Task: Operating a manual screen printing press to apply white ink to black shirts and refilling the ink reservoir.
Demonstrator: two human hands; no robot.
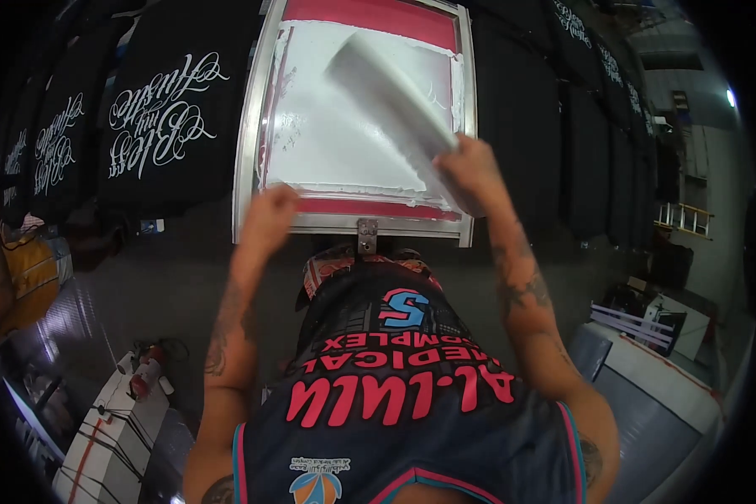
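The metal-rimmed screen frame [249,151] lies in front of the person, and the squeegee [407,97], a long, pale, motion-blurred bar, slants across it from the upper middle down to its right side. The right hand [470,168] is at the frame's right rim, closed round the lower end of the squeegee, fingers wrapped and pressed together on it, knuckles toward the frame's middle. The right forearm [517,260] rises from below the frame's near right corner, leaning inward, with the elbow bent well out to the side.

The left hand [269,212] is at the frame's near left corner, back of the hand uppermost, its fingers folded in to a loose fist; whether it touches the rim cannot be told. The left forearm [235,311] comes up steeply from below that corner, the wrist nearly straight.

White ink [328,143] covers most of the mesh inside the frame, with pink bands along its far and near edges. A metal bracket [367,235] sits midway along the frame's near rim. Left of the frame lies a black garment [164,189] with white lettering.
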